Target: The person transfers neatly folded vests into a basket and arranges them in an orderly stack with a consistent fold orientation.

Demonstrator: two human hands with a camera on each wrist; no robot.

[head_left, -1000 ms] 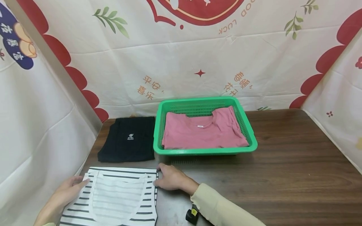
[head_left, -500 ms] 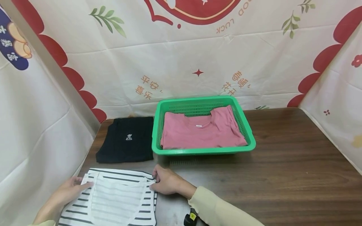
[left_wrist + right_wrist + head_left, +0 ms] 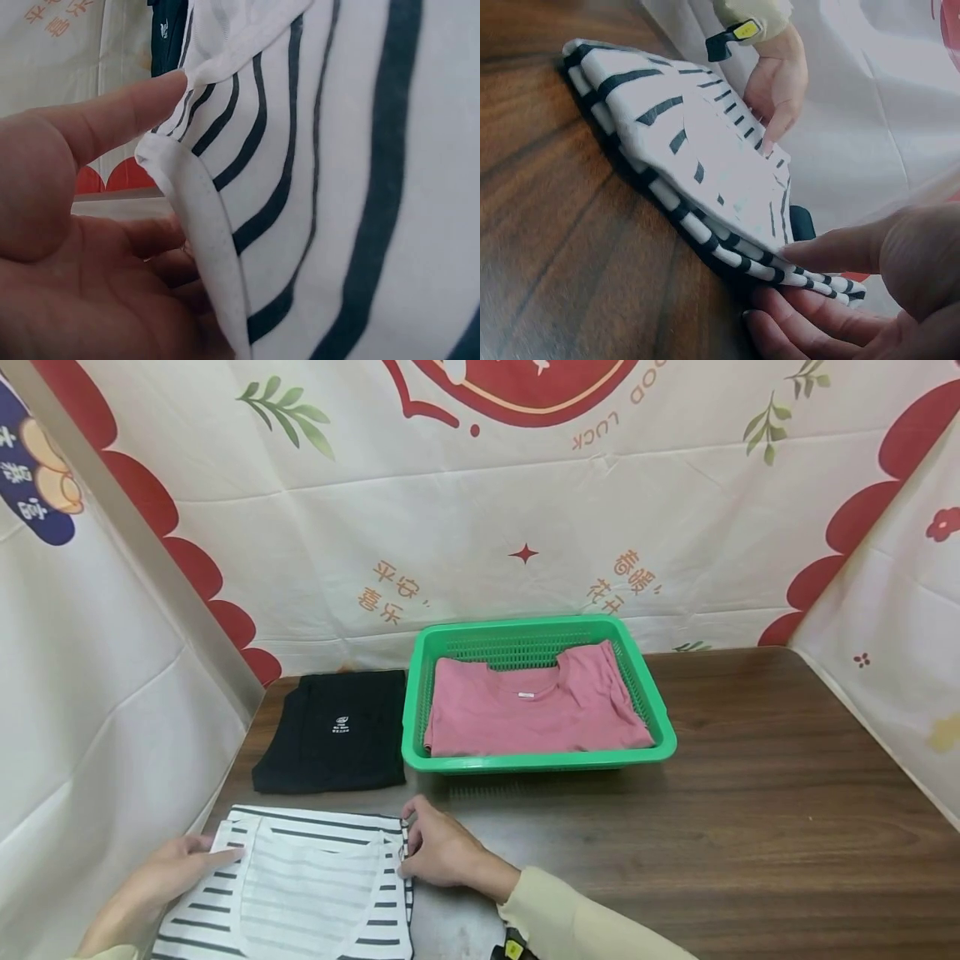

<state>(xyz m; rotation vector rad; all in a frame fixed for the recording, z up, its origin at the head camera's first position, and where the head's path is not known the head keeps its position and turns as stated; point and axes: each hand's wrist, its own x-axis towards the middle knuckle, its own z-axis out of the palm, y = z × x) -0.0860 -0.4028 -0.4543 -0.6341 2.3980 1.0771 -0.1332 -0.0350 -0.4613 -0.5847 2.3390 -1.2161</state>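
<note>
A folded white shirt with dark stripes [image 3: 315,885] lies at the front left of the table, its wide neckline facing up. My left hand [image 3: 168,872] holds its left edge, thumb on top and fingers beneath; in the left wrist view the thumb [image 3: 120,112] lies along the cloth's edge. At the far right corner, my right hand [image 3: 442,847] pinches the folded layers. The right wrist view shows the thumb [image 3: 840,251] on top and the fingers [image 3: 802,322] under the fold, with the striped layers [image 3: 727,247] stacked between them.
Behind the striped shirt lies a folded black garment [image 3: 333,731] with a small white print. A green basket [image 3: 540,762] holding a folded pink shirt [image 3: 532,714] stands at the back middle. Bare wooden tabletop [image 3: 750,827] extends on the right. Printed white cloth [image 3: 480,527] hangs around the table.
My right hand has shifted slightly left and toward me, gripping the shirt's far right corner, which lifted and then settled flatter. The left hand stays at the left edge. The head view shifted slightly.
</note>
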